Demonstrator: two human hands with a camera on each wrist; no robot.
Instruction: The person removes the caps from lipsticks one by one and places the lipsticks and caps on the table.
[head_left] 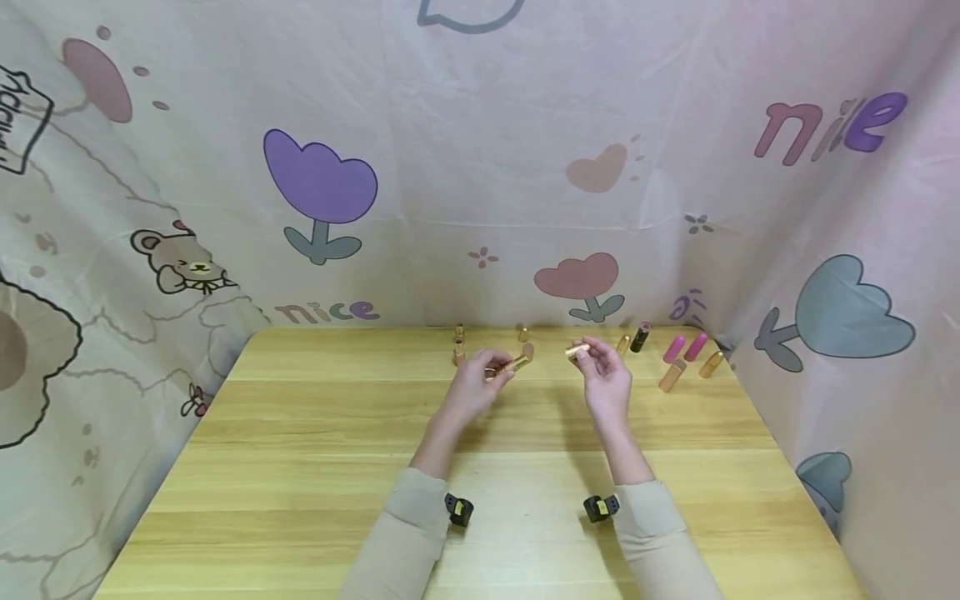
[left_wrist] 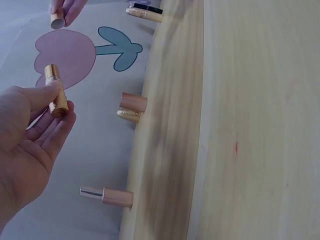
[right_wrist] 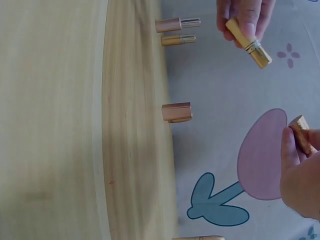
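Note:
My left hand [head_left: 474,385] pinches a gold lipstick tube [left_wrist: 56,92] between thumb and fingers, and its narrower collar points away from the palm. The tube's cap is off. Across from it, my right hand [head_left: 609,385] holds a small gold lipstick cap [right_wrist: 300,131] in its fingertips, its end facing the left hand. A gap separates cap and tube, both raised above the table. Beyond the left hand, a rose-gold cap [left_wrist: 134,102] stands on the table with a gold cap [left_wrist: 129,115] behind it.
An uncapped rose-gold lipstick [head_left: 459,354] and a gold one [right_wrist: 176,40] stand at the back, left of the hands. Right of them stand a black lipstick [head_left: 640,337], pink lipsticks [head_left: 674,348], gold lipsticks [head_left: 712,364] and a rose-gold one [head_left: 672,376]. A printed curtain [head_left: 450,250] hangs behind the table.

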